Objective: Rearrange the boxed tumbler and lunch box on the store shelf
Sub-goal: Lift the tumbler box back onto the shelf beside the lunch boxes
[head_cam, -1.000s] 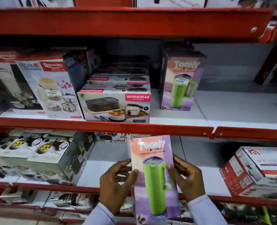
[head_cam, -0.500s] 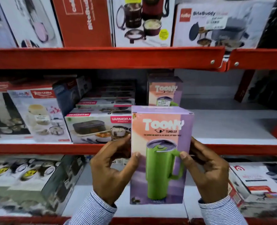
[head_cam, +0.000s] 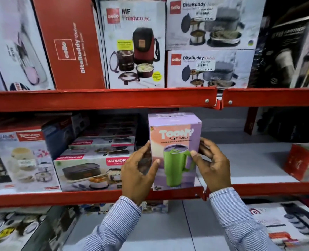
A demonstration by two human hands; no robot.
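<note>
My left hand (head_cam: 138,173) and right hand (head_cam: 212,164) held the tumbler box (head_cam: 175,151) upright between them, one on each side. My fingers (head_cam: 154,163) were loosely spread, thumbs pressed on the front face, the rest curled round the side panels. The box's bottom edge sat at the red front lip of the middle shelf (head_cam: 95,195); I could not tell whether it rested there. Just left of it lay the Varmora lunch box (head_cam: 90,173), flat at the shelf front, more boxes stacked behind.
</note>
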